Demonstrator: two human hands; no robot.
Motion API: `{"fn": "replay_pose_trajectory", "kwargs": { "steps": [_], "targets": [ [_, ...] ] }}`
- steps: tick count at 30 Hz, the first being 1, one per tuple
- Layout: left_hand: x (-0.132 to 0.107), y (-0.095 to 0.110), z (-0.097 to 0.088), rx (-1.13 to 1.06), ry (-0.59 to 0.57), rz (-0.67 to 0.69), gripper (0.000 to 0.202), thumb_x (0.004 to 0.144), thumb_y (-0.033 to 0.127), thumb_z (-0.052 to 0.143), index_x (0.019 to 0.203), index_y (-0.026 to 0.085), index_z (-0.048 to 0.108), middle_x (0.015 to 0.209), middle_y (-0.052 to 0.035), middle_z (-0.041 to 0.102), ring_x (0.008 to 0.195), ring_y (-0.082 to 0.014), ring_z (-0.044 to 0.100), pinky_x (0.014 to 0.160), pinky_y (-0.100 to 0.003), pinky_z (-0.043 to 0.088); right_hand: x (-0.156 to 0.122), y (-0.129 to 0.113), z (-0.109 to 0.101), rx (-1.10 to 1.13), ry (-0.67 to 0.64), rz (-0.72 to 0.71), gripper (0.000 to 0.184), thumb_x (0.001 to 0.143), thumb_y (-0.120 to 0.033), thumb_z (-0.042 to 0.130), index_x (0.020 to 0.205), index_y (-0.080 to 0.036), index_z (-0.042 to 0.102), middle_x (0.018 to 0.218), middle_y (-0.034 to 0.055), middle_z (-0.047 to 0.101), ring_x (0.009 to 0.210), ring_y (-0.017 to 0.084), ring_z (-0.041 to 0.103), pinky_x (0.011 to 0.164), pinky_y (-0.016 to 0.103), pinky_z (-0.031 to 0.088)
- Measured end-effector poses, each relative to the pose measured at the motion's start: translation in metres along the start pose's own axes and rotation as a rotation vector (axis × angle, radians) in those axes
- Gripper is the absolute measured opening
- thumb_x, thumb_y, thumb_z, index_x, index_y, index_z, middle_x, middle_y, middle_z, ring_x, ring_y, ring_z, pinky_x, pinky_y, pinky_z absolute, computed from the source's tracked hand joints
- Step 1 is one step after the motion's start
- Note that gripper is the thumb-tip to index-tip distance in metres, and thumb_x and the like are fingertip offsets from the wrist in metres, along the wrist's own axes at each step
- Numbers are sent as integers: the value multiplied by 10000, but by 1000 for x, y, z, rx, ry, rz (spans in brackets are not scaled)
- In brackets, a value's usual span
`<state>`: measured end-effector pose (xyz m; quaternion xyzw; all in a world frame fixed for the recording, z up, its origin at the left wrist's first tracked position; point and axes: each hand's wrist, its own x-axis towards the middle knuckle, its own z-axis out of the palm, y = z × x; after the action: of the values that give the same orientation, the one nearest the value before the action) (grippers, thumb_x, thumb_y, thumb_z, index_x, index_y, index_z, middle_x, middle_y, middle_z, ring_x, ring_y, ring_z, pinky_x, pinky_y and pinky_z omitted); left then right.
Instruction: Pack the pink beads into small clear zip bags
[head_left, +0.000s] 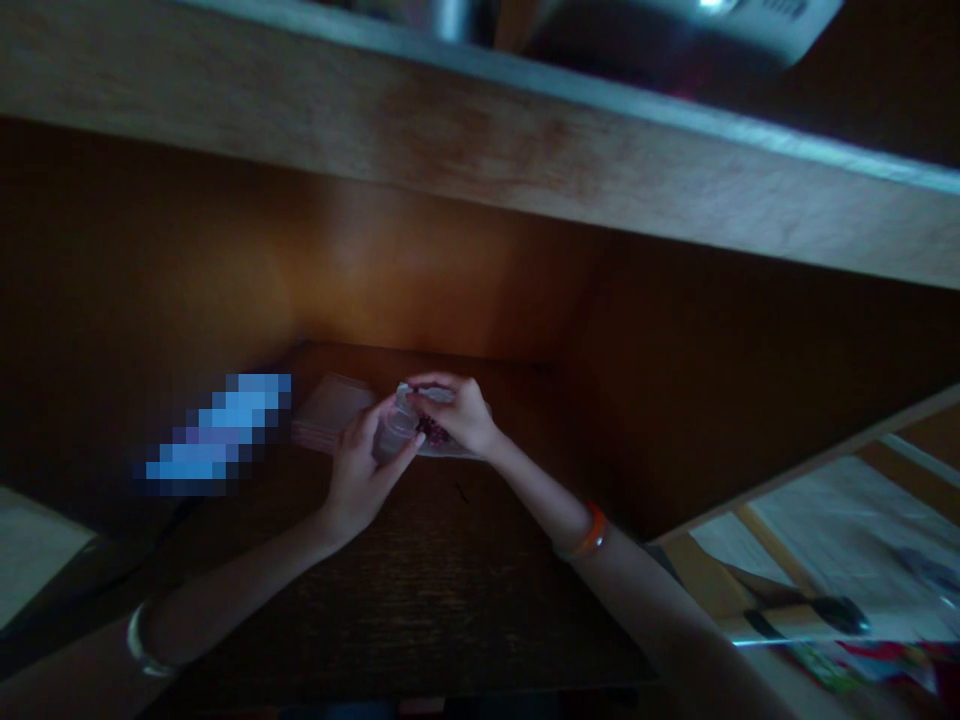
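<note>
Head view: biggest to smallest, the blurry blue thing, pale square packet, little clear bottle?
Largest: the blurry blue thing. Then the pale square packet and little clear bottle look close; the left hand covers part of the bottle, so I can't rank them.

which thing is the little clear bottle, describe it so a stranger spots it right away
Under the shelf, find the two hands meeting over the dark wooden desk. The small clear bottle sits in the left hand, its top beneath the right hand. Unlike the flat square packet nearby, it is rounded and see-through.
</note>
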<state>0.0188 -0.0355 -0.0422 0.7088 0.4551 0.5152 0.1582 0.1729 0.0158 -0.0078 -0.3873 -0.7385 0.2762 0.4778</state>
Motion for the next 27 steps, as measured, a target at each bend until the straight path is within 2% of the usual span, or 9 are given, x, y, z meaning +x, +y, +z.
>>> {"fn": "replay_pose_trajectory", "kwargs": {
  "steps": [3,8,10,13,16,18,21,23,27],
  "targets": [
    [0,2,0,13,-19,-7,396,793,338,618,1148,198,511,1117,-91,598,1051,-239,555,926,-437,433,-4,-14,-6,166,-89,-12,225,768,-255,623,976,-184,670,978,38,691,872,137,639,817,282,498],
    [0,1,2,-36,-81,11,357,791,356,619,1104,210,530,1078,-77,622,994,-219,592,897,-414,463,-22,-25,-13,142,-188,12,142,805,-259,582,803,-172,694,796,11,674,725,109,596,701,256,486],
    [-1,0,2,-57,-100,35,401,780,358,633,1141,226,519,1119,-79,610,1016,-218,587,907,-413,460,-30,-24,-16,163,-240,93,139,801,-250,577,790,-174,693,750,3,658,678,103,574,652,250,478],
    [-2,4,2,-66,-189,64,525,733,358,685,1206,247,489,1187,-86,585,1070,-234,564,936,-440,440,-42,-16,-22,230,-360,263,155,778,-223,578,876,-181,691,748,3,651,607,90,548,571,237,464],
    [-1,9,1,-86,-255,46,582,702,366,710,1224,246,480,1217,-94,570,1106,-255,543,959,-469,416,-48,-9,-28,305,-378,338,190,750,-193,583,906,-185,692,677,-10,628,540,80,516,547,243,459],
    [0,9,1,-136,-216,-22,549,732,360,678,1226,240,473,1237,-95,553,1129,-252,527,976,-467,402,-50,-8,-33,372,-331,324,203,733,-185,600,912,-198,696,653,-18,621,553,85,523,593,265,475],
    [3,3,4,-294,-136,-185,503,766,357,624,1222,222,461,1227,-99,548,1127,-243,528,958,-447,425,-53,-9,-39,428,-243,317,199,721,-189,622,901,-209,707,732,0,652,600,93,547,647,288,486],
    [5,-2,6,-432,-116,-326,480,746,362,628,1174,199,485,1147,-103,584,1045,-241,577,882,-426,486,-55,-7,-41,426,-180,323,178,737,-197,612,883,-209,714,750,4,655,606,92,551,657,290,485],
    [9,-4,6,-687,-137,-579,352,681,351,676,952,151,574,945,-63,622,772,-187,643,711,-378,565,-61,4,-41,450,-101,333,182,761,-208,599,902,-217,713,709,-9,629,597,85,541,646,276,479]
  ]
}}
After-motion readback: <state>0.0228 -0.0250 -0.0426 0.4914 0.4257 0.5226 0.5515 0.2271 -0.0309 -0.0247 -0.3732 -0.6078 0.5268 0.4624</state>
